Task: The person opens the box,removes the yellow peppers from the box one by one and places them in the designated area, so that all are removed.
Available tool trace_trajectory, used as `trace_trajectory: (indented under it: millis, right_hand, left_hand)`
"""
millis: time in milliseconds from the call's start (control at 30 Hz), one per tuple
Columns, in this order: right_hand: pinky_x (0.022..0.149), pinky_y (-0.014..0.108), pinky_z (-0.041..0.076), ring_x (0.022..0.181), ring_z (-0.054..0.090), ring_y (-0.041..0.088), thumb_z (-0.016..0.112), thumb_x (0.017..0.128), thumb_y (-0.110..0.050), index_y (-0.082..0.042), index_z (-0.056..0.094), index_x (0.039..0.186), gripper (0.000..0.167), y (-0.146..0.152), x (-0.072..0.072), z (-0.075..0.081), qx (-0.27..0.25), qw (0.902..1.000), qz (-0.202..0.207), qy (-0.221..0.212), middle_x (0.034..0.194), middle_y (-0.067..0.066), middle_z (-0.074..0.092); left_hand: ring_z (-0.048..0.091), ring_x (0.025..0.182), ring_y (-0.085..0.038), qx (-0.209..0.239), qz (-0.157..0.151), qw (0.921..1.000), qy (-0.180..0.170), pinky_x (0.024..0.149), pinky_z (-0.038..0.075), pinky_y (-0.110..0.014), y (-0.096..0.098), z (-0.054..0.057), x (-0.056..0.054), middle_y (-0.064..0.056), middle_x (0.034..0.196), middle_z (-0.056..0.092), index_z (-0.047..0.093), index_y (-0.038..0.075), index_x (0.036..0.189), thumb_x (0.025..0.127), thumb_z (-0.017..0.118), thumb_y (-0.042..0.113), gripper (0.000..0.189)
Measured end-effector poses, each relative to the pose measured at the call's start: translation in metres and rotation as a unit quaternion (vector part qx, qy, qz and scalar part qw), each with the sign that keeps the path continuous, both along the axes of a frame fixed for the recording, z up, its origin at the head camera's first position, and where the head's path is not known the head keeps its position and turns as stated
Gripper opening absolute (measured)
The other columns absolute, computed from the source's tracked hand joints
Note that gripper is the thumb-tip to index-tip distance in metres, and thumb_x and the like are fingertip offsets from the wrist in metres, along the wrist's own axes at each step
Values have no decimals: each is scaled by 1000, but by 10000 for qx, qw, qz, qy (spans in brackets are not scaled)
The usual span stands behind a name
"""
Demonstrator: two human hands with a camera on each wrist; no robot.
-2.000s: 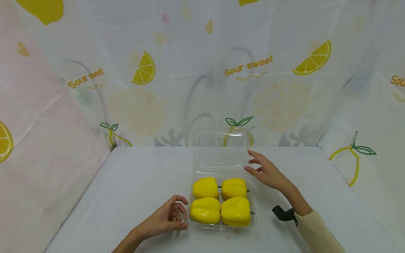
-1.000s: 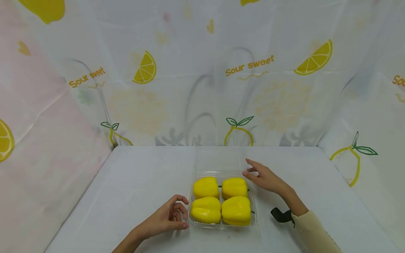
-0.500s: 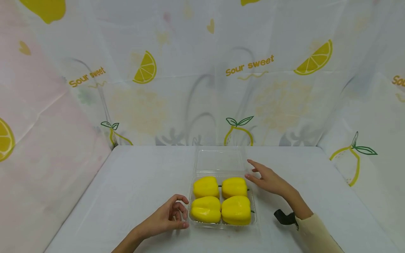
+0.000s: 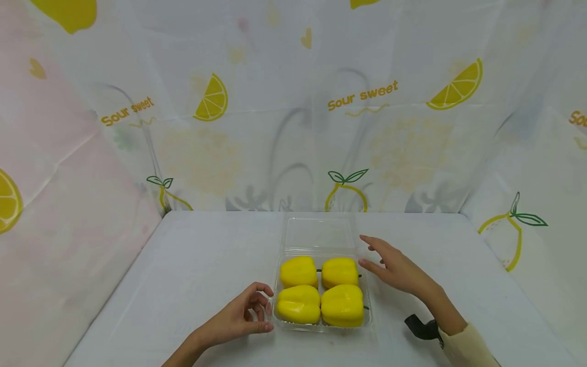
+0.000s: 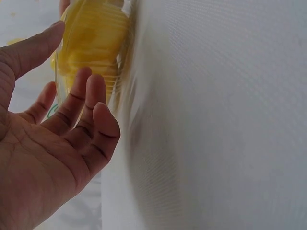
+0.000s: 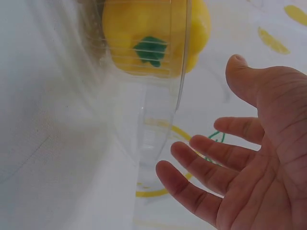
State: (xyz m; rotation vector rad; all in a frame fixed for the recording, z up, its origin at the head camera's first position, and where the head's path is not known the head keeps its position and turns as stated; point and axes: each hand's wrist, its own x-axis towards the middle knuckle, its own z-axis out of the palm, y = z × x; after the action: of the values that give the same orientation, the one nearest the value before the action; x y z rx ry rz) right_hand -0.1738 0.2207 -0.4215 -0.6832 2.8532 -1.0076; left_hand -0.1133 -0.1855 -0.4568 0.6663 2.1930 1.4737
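Observation:
Several yellow bell peppers [image 4: 298, 305] sit in two rows in a clear plastic clamshell box [image 4: 316, 330]. Its lid [image 4: 318, 233] is folded back behind them on the table. At the box's left side is my left hand [image 4: 240, 313], fingers loosely curved, with the thumb and fingertips right at the rim. The left wrist view shows this hand's palm [image 5: 43, 158] with nothing in the grasp. Off the box's right side, near the lid hinge, my right hand [image 4: 399, 266] hovers with relaxed, spread fingers. A pepper's green stem [image 6: 151, 50] shows through the box wall in the right wrist view.
A white cloth covers the table [image 4: 211, 244]. Behind it hangs a lemon-printed curtain [image 4: 261, 153], which also closes in both sides. A black strap piece [image 4: 424, 327] sticks out from the right wrist beside a cream sleeve [image 4: 468, 349].
The lid has tipped back from a raised slant to lie lower behind the box. My right hand has moved down and slightly right, away from it. My left hand has stayed in place.

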Motion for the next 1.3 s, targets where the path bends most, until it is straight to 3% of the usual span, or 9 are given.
trace_trajectory:
  millis: [167,433,767,933,1300]
  right_hand:
    - [85,49,52,116,55,34,59,98,-46,-10,41,148,64,-1,7,4,59,9994,71,329,140,15,51]
    - [94,51,47,115,57,29,63,95,-46,-13,44,147,64,-4,17,10,183,9978,243,596,141,10,51]
    - [99,56,42,128,49,31,58,91,-61,-20,48,145,69,-12,29,14,463,9978,220,420,143,6,50]
    - [98,55,43,127,50,30,58,89,-63,-20,50,143,70,-14,33,15,498,9977,285,365,141,5,52]
    - [96,53,46,123,52,27,59,89,-62,-19,54,140,68,-15,40,15,530,9965,524,380,138,4,53]
  left_hand:
    - [60,88,-23,-64,36,10000,48,66,46,-25,0,1,0,-12,111,58,42,15,130,89,76,18,54]
    - [58,100,-26,-48,23,10000,39,76,49,-30,0,1,0,-8,117,57,40,14,132,90,75,19,55]
    - [58,106,-28,12,-87,9999,-81,80,51,-30,-1,1,0,-11,120,56,38,12,132,95,68,19,48]
    - [58,108,-27,-86,-27,9999,-103,82,51,-30,-2,0,0,-11,123,55,36,15,135,95,68,21,51]
    - [58,112,-22,-505,-90,9971,562,84,50,-32,-3,1,0,-7,128,56,34,22,138,95,69,28,56]
